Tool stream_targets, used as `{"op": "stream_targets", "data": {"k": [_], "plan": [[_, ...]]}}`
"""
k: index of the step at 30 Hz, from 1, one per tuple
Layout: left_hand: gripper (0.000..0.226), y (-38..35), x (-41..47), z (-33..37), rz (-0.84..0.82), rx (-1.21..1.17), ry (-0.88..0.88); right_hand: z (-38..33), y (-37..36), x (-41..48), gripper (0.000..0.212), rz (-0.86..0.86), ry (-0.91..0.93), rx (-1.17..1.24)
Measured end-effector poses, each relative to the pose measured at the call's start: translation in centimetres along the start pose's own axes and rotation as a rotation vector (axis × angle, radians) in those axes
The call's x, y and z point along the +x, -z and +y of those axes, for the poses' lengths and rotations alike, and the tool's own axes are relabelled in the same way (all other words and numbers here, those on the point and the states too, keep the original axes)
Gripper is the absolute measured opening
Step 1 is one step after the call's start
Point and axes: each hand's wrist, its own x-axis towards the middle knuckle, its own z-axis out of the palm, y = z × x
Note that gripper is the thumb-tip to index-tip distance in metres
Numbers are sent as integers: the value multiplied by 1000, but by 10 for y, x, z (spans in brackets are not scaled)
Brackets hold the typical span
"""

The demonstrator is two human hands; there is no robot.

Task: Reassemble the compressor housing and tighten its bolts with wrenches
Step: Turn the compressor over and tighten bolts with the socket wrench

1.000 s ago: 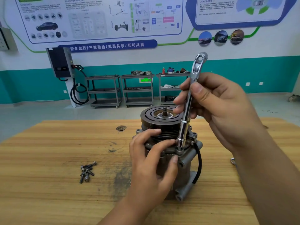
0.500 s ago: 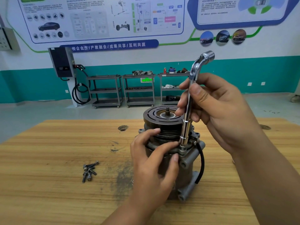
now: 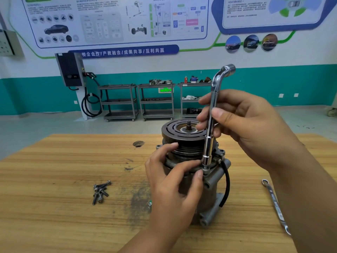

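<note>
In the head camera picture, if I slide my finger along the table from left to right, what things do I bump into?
loose bolts → compressor → flat wrench

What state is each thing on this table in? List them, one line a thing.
compressor: upright on the table, pulley end up.
socket wrench: near upright, socket on a flange bolt.
left hand: grips the compressor below the pulley.
right hand: grips the socket wrench shaft.
loose bolts: piled left of the compressor, untouched.
flat wrench: lying flat at the right, untouched.
</note>
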Motion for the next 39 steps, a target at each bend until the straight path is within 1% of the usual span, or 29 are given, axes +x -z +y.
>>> {"op": "stream_targets", "data": {"k": [5,9,11,13,15,17,19,22,24,27,30,34,39], "plan": [[18,-1,-1,0,0,16,-2,-2,-5,0,18,-16,29,-41],[14,0,-2,1,3,-4,14,-1,-4,0,19,10,28,-58],[9,2,2,2,38,-59,49,-1,-3,0,20,12,25,-56],[12,3,14,6,108,-100,57,1,-2,0,22,2,20,-60],[16,4,33,13,138,-138,50,1,-1,0,26,-20,16,-66],[16,6,55,22,94,-174,16,0,-2,0,31,-46,14,-61],[13,8,76,30,12,-273,9,0,-2,0,31,-40,19,-58],[6,7,99,33,-68,-363,57,0,0,0,25,-4,49,-71],[7,4,107,32,-136,-440,116,1,0,0,18,-1,66,-68],[7,2,112,28,-235,-605,219,8,0,2,15,0,75,-39],[11,4,114,25,-265,-708,272,14,1,3,16,-24,92,-19],[14,5,111,27,-277,-822,314,21,2,4,17,-47,115,66],[6,2,109,29,-291,-812,348,25,7,5,24,-73,116,85]]}}
